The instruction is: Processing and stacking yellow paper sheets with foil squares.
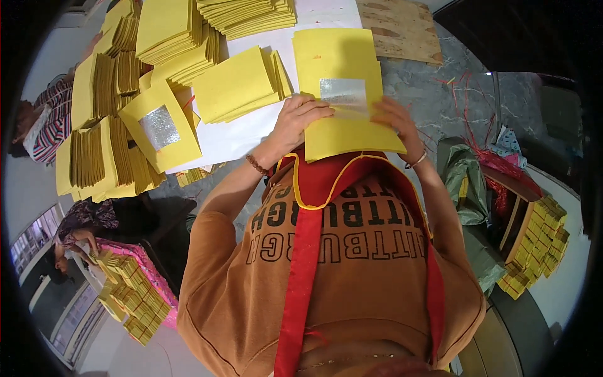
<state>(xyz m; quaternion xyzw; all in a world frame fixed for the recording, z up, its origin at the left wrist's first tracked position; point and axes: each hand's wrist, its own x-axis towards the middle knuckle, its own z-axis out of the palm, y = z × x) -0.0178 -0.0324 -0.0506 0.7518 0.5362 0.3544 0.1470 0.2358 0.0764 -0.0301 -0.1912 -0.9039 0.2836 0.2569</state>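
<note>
In front of me lies a stack of yellow paper sheets (339, 53), the top one bearing a silver foil rectangle (343, 90). My left hand (300, 117) grips the stack's left edge, its bent fingers reaching over the paper just below the foil; its fingertips are partly unclear. Along the right edge, my right hand (399, 124) touches the paper, its fingers smeared by motion. The near end of the stack fans slightly toward the red apron (308, 248). Another yellow sheet with a foil square (159, 126) rests tilted on piles to the left.
Several piles of folded yellow paper (166, 28) cover the table's left and far side, over a white sheet (245, 135). A plywood board (402, 28) lies far right. Bundled yellow packets (537, 245) stand right, beside green sacking (463, 179). Other people work at left.
</note>
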